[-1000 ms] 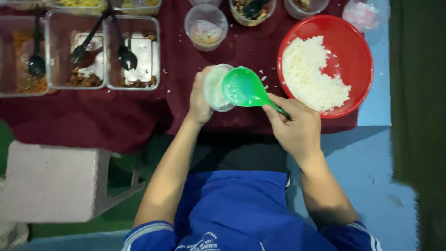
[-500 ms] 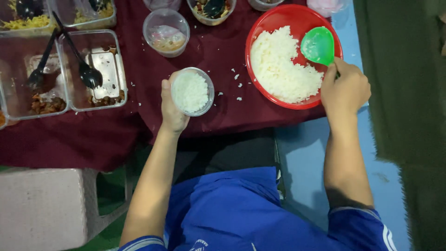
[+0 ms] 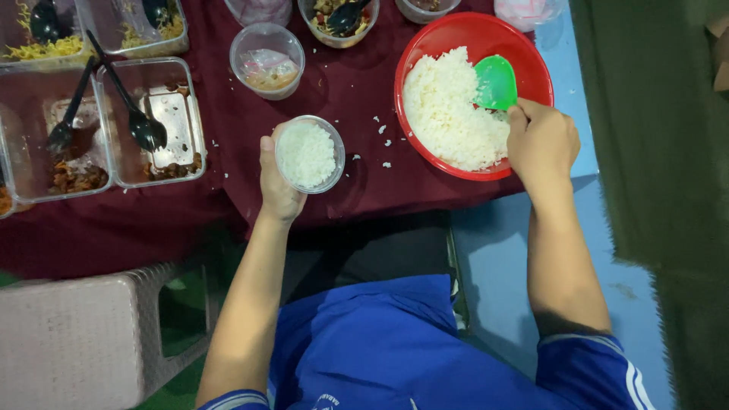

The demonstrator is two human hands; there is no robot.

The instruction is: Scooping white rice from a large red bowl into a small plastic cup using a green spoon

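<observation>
the left hand [image 3: 279, 182] is gripping a small clear cup [image 3: 307, 154] already filled with white rice, near the bench's front edge, while the right hand [image 3: 541, 140] is closing around the green scoop [image 3: 495, 82] resting in the red rice bowl [image 3: 531, 57].

Far edge is cutting off the noodle trays [image 3: 114, 26], the spoon bowl [image 3: 338, 19] and the pink-lidded tub [image 3: 528, 11]. The right hand [image 3: 543, 144] is hiding the green scoop [image 3: 495, 82] handle. Left edge is clipping a tray [image 3: 7, 190].
</observation>
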